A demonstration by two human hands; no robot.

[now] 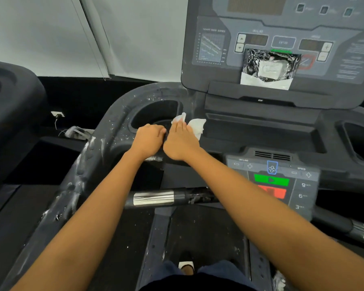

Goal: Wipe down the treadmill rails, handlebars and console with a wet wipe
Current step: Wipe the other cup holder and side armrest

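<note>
Right hand (182, 141) flat, pressing white wipe (198, 125) on cup holder rim (119, 122), left hand (148, 138) curled, seemingly gripping that rim

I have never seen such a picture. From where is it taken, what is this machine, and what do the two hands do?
The camera sits on a person's head and looks down at their own arms. The machine is a treadmill; its console has screens and buttons. The right hand presses a white wet wipe with straight fingers beside the left cup holder. The left hand lies curled on that holder's rim; whether it grips anything, I cannot tell. A wipe packet leans on the upper console.
</note>
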